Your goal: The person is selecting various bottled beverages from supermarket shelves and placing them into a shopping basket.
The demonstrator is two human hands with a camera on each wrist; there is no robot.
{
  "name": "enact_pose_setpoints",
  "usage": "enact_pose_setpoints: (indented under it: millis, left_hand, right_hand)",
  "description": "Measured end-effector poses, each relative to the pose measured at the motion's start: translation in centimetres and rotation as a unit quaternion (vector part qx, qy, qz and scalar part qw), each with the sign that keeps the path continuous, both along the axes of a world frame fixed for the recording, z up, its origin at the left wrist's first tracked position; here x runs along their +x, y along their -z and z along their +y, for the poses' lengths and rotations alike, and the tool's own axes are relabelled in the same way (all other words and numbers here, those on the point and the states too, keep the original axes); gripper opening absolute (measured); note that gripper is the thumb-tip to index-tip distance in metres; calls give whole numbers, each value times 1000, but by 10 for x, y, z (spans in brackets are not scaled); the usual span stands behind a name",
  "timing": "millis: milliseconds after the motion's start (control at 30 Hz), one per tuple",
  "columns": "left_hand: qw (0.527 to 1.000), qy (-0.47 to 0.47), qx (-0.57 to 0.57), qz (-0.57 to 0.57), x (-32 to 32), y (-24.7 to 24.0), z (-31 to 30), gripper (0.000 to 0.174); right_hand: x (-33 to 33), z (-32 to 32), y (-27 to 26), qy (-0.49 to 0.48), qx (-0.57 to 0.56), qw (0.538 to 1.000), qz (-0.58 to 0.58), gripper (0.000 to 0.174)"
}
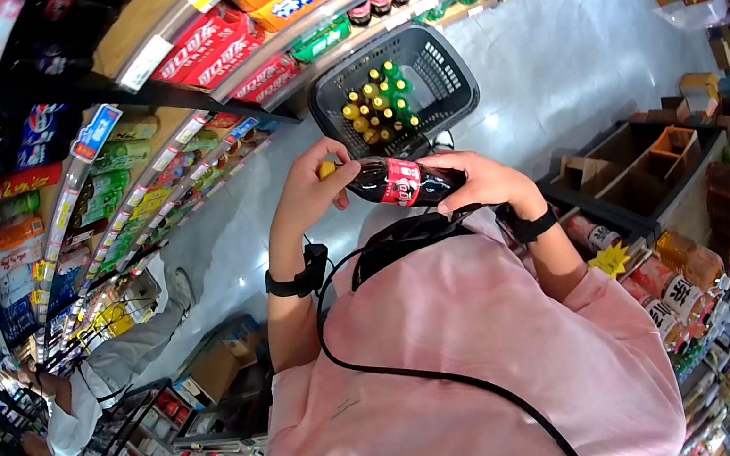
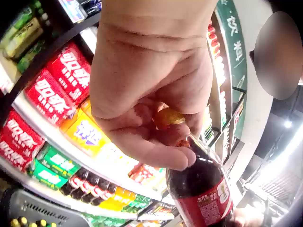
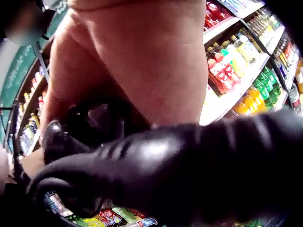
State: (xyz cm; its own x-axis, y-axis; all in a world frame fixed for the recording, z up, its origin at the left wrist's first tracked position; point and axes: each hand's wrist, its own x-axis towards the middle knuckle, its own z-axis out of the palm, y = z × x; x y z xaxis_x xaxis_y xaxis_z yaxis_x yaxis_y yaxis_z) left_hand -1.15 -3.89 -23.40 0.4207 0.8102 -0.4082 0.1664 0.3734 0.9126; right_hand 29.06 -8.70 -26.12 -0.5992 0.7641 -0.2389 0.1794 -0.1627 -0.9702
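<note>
A dark cola bottle (image 1: 401, 182) with a red label lies sideways in front of the pink shirt, held between both hands. My left hand (image 1: 306, 189) has its fingers curled round the neck end, where a yellow cap (image 2: 168, 118) shows between the fingers in the left wrist view. At the bottle's base, my right hand (image 1: 486, 180) grips with thumb and fingers on either side. In the right wrist view the right hand (image 3: 137, 61) is partly covered by a black strap-like thing (image 3: 189, 161). Just beyond the hands stands a dark grey basket (image 1: 455, 70) holding several yellow-capped bottles (image 1: 378, 102).
Drink shelves (image 1: 170, 144) curve along the left and front, with red cola packs (image 1: 208, 48). Wooden-divided bins (image 1: 642, 165) stand at the right. A person (image 1: 120, 367) is in the aisle at the left. Across the shirt runs a black cable (image 1: 446, 376).
</note>
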Motion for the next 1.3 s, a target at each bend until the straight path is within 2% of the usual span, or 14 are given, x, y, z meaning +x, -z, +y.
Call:
enact_pose_setpoints:
  millis: [67,167,233,333,467,500,567,700,767,900,1000,1100,1233,1300]
  left_hand:
    - [997,44,-69,-17,9,12,3,18]
    - [986,116,-118,10,31,28,18,20]
    - [982,124,-140,2,45,54,31,19]
    - [987,49,-153,-8,75,93,56,17]
    - [987,34,-155,17,112,137,97,17]
    - [987,15,-159,14,121,149,105,16]
    - [986,-22,-167,8,140,175,121,15]
    - [985,-52,-163,39,190,241,162,14]
    - [981,-25,-184,49,222,291,183,13]
    - [974,0,-219,55,273,430,216,16]
    - [967,26,-239,87,291,535,242,19]
    - [938,-9,-322,123,306,595,259,34]
    - [909,-173,-376,45,314,655,248,39]
    - [907,-209,-365,-2,316,680,240,52]
  right_hand:
    - [13,6,14,-17,-102,995,15,69]
    - [34,17,55,-27,-139,990,18,68]
    - [49,19,88,-43,-185,982,19,67]
    - [76,26,132,-39,-185,981,-40,60]
    - [129,9,214,259,-288,921,-24,52]
    - [147,-5,243,263,-298,917,-23,52]
    - [174,-38,294,328,-334,870,-152,52]
    - [165,-74,305,145,-325,867,-350,47]
    - [151,-101,330,118,-68,891,-433,45]
    - [160,-72,330,121,-218,861,-443,46]
    - [174,-50,329,149,-245,856,-431,45]
    - [184,-28,332,158,-262,857,-415,42]
    - [184,-22,348,138,-261,853,-430,45]
    - [188,-22,352,144,-269,852,-426,45]
